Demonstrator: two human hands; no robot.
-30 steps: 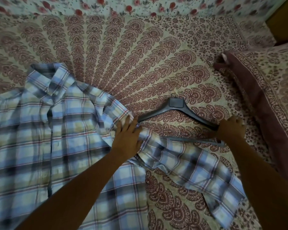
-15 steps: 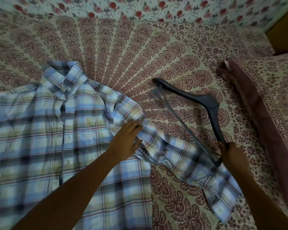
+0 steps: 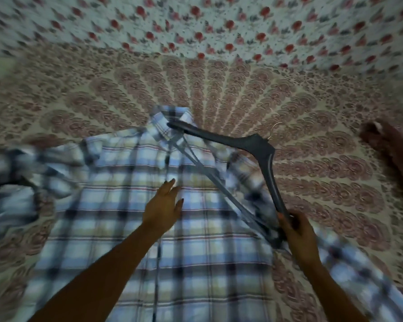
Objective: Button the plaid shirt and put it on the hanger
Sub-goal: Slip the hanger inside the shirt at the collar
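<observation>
Seemingly past the buttoning, judging by the lie of things. Head view only, blurred throughout.

Has the plaid shirt (image 3: 116, 205) spread front-up on the patterned bedspread (image 3: 312, 108), collar at the far end, sleeves thrown out left and right, hem beyond the near edge; flat like this, probably for sliding the hanger in. Appears closed down the front placket, though cannot make out single buttons through the blur.

Grips the dark hanger (image 3: 261, 147) by its near right end with the right hand (image 3: 298, 231), fingers curled round arm and bar. Holds it slanting above the shirt, far tip at the collar, hook pointing far and right over the bedspread. Probably aims that tip at the neck opening, to feed in one shoulder first.

Stretches the left hand (image 3: 163, 205) over the chest of the shirt, on the placket line, fingers straight and pressed together, thumb apart. Cannot tell whether touching or hovering; seems meant to pin the cloth against dragging.

Shows also a floral sheet (image 3: 196, 24) along the far edge and a dark-bordered pillow (image 3: 393, 154) at the right, both well apart from the work.
</observation>
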